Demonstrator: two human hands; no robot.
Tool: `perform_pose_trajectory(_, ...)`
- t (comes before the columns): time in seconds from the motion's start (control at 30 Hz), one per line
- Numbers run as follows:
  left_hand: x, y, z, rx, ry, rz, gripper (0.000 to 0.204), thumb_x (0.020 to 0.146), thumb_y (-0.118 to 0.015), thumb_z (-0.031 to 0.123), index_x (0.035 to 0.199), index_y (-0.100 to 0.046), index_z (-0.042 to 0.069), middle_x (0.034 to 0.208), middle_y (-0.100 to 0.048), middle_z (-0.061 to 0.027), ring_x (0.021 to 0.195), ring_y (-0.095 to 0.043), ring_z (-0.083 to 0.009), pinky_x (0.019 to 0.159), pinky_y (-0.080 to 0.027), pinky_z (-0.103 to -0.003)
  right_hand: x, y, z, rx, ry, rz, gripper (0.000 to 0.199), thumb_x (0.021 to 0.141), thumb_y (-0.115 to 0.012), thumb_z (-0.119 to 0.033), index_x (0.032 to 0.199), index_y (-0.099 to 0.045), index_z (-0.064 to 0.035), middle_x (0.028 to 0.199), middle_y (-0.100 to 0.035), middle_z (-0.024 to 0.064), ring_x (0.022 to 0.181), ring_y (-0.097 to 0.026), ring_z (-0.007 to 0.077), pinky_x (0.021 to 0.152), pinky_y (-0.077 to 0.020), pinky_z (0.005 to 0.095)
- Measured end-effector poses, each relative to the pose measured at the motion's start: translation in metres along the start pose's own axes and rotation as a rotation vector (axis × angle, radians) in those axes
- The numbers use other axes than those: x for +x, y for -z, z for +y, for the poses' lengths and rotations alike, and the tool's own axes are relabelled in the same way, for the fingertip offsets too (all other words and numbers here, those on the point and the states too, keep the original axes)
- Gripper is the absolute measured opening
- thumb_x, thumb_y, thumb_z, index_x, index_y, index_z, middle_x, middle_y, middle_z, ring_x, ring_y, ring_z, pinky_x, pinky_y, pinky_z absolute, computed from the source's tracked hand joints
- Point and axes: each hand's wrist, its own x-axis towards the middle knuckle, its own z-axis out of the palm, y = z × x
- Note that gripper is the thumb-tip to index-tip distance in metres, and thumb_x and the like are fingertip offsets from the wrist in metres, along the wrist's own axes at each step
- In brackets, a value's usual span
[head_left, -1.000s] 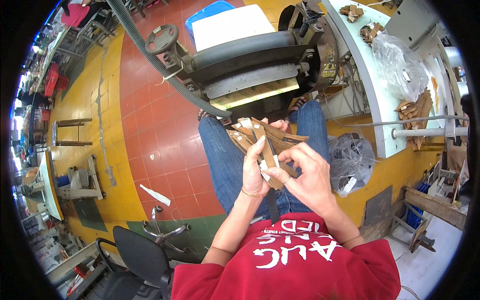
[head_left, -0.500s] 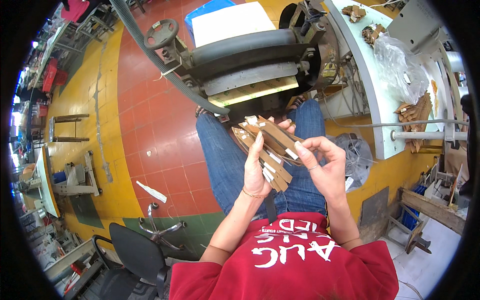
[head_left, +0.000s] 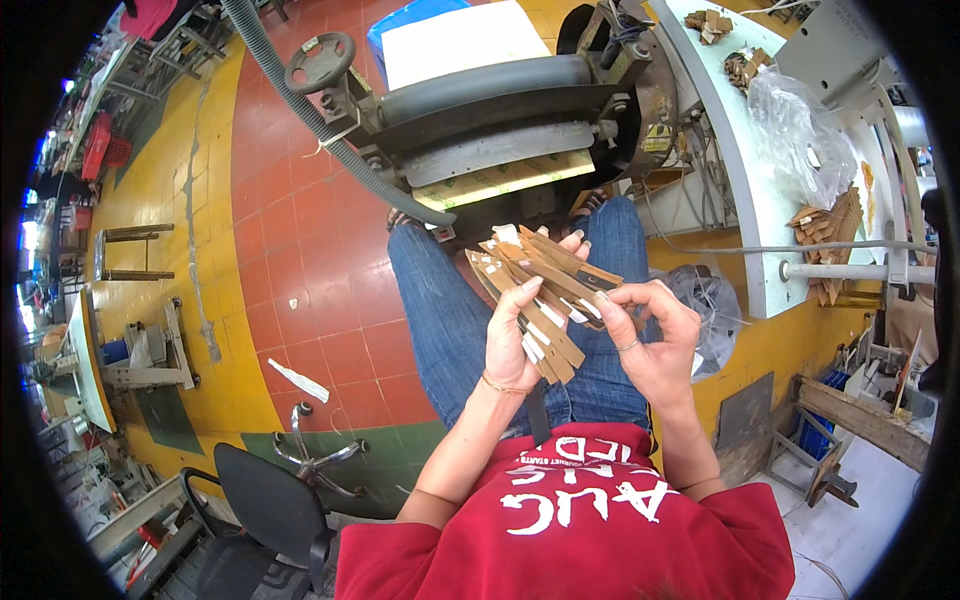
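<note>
Above my lap I hold a fanned bundle of brown leather-like strips (head_left: 545,335), several of them marked with small white labels. My left hand (head_left: 513,340) is wrapped round the bundle, thumb on top and fingertips showing at its far side. My right hand (head_left: 655,335) pinches the right end of one of the upper strips between thumb and forefinger. The strips overlap, so the lower ones are partly hidden. Just beyond my knees stands a roller machine (head_left: 490,110) with a yellow-edged board (head_left: 505,180) under its front plate.
A grey hose (head_left: 300,110) curves down beside the machine's handwheel (head_left: 320,62). On the right, a white table (head_left: 740,170) bears a clear plastic bag (head_left: 800,135) and stacks of brown pieces (head_left: 830,225). A black office chair (head_left: 265,500) stands at lower left.
The upper strips have spread further to the right in the fan. My right hand has shifted slightly right, while my left keeps its hold.
</note>
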Motion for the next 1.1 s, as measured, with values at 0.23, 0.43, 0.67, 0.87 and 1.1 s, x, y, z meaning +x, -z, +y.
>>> perform_pose_trajectory(0.23, -0.001, 0.001, -0.001, 0.11, -0.009, -0.022, 0.066, 0.081, -0.043, 0.002, 0.143, -0.021, 0.007, 0.143, -0.033, -0.0199, 0.135, -0.031, -0.0315, 0.112, -0.028, -0.043, -0.008, -0.002, 0.001, 0.293, -0.223, -0.062, 0.012, 0.083, -0.068, -0.01, 0.085, -0.064, 0.0006, 0.075, -0.064, 0.0053, 0.063, -0.058, 0.0078, 0.058, -0.0466, 0.0232)
perform_pose_trajectory(0.43, -0.002, -0.003, -0.001, 0.111, 0.02, -0.018, 0.073, 0.074, -0.042, 0.001, 0.143, -0.02, 0.006, 0.144, -0.031, -0.0194, 0.136, -0.028, -0.0313, 0.112, -0.027, -0.043, -0.007, 0.0, 0.003, 0.541, -0.414, -0.041, 0.013, 0.086, -0.066, -0.011, 0.086, -0.062, 0.0015, 0.075, -0.064, 0.0031, 0.065, -0.058, 0.0047, 0.059, -0.0477, 0.0221)
perform_pose_trajectory(0.67, -0.001, -0.003, -0.003, 0.079, 0.006, -0.076, 0.076, 0.071, -0.044, 0.003, 0.143, -0.02, 0.006, 0.145, -0.03, -0.0195, 0.137, -0.026, -0.0308, 0.114, -0.022, -0.043, -0.013, -0.008, 0.001, 0.08, -0.083, -0.014, 0.01, 0.082, -0.069, -0.008, 0.084, -0.064, 0.0011, 0.074, -0.064, 0.0049, 0.064, -0.059, 0.0083, 0.06, -0.0449, 0.0199)
perform_pose_trajectory(0.87, 0.0, -0.003, -0.003, 0.038, -0.012, -0.142, 0.069, 0.077, -0.045, 0.003, 0.142, -0.022, 0.007, 0.144, -0.032, -0.0196, 0.136, -0.028, -0.0304, 0.113, -0.024, -0.043, -0.01, -0.011, 0.006, -0.066, 0.046, 0.013, 0.01, 0.075, -0.072, -0.003, 0.083, -0.066, 0.0012, 0.074, -0.063, 0.0079, 0.062, -0.059, 0.0128, 0.057, -0.0463, 0.0244)
perform_pose_trajectory(1.1, 0.001, -0.002, -0.007, 0.172, -0.031, 0.035, 0.05, 0.093, -0.048, 0.015, 0.139, -0.028, 0.011, 0.139, -0.039, -0.0163, 0.131, -0.037, -0.0285, 0.109, -0.032, -0.045, -0.009, -0.01, 0.007, -0.021, -0.046, -0.059, 0.009, 0.077, -0.071, -0.004, 0.084, -0.068, 0.0021, 0.075, -0.063, 0.0075, 0.061, -0.058, 0.0128, 0.058, -0.0455, 0.024)
